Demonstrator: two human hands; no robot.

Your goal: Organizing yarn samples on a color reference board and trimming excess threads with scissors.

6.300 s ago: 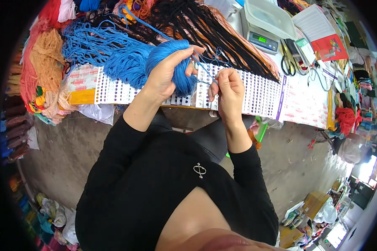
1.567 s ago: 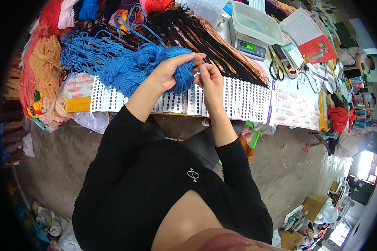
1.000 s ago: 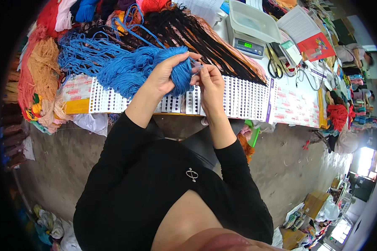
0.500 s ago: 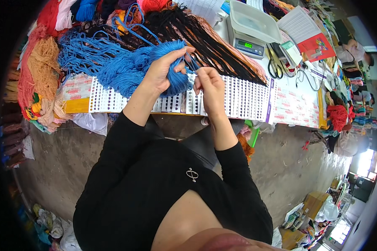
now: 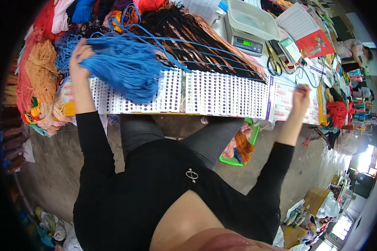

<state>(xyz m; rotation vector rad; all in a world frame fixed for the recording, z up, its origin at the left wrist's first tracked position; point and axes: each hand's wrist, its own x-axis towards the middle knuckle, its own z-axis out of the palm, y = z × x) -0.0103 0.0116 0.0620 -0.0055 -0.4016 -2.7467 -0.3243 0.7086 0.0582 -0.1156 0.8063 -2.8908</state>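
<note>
A thick hank of blue yarn (image 5: 123, 67) lies fanned out at the left of the table, its outline smeared by motion. My left hand (image 5: 78, 62) is closed on the hank's left end. Far to the right, my right hand (image 5: 301, 98) pinches thin blue strands drawn out from that hank. These strands run taut across a spread of black and pink yarn lengths (image 5: 184, 31). Beneath the hank are white cards with rows of dark holes (image 5: 226, 94) along the table's near edge.
A scale with a clear tray (image 5: 247, 42) stands at the back right, beside black-handled scissors (image 5: 274, 65) and a red-and-white leaflet (image 5: 316, 46). Tan and coral yarn hanks (image 5: 42, 62) hang over the left end. A green basket (image 5: 232, 160) of yarn sits below the table.
My hands have moved widely apart, the left leftward with the hank, the right far rightward with strands. The blue hank has gone from bunched to spread out. The green basket is more exposed.
</note>
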